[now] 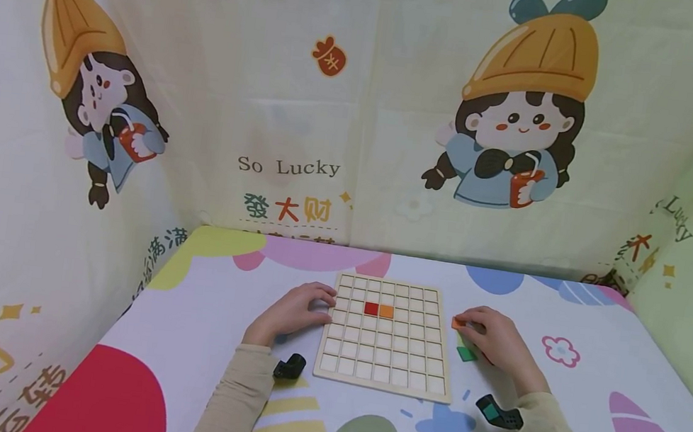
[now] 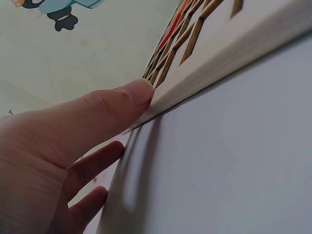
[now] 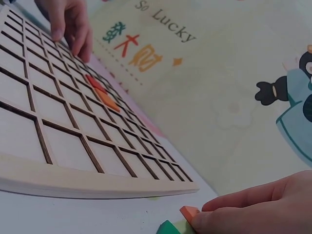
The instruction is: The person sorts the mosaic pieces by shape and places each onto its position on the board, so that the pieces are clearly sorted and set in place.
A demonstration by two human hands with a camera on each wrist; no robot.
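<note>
Orange and small, a square tile (image 1: 458,322) sits under the fingertips of the right hand (image 1: 495,340), which lies curled on the counter (image 1: 590,386) just off the right edge of the wooden grid board (image 1: 382,380); the right wrist view shows the fingers (image 3: 243,204) pinching the tile (image 3: 188,212) low against the cloth, lying flat with one corner aimed toward the board. A green tile (image 1: 466,354) lies on the counter beside the same hand, on the side nearer the person, and it shows again in the wrist view as a green corner (image 3: 167,227) touching the orange one. The left hand (image 1: 293,312) rests at the board's left edge, fingers relaxed and fairly straight, the thumb (image 2: 127,95) pressed against the board's side wall (image 2: 229,61) and holding nothing. The board lies flat with its sides roughly square to the person, its cells mostly bare wood; a red tile (image 1: 371,308) and an orange tile on the board (image 1: 386,311) sit side by side in one row of the upper half, touching, their pair running left to right. A black wrist camera (image 1: 290,366) shows by the left sleeve and another, black with a green patch (image 1: 499,413), by the right sleeve. Cartoon-printed fabric walls (image 1: 296,96) stand around the counter
</note>
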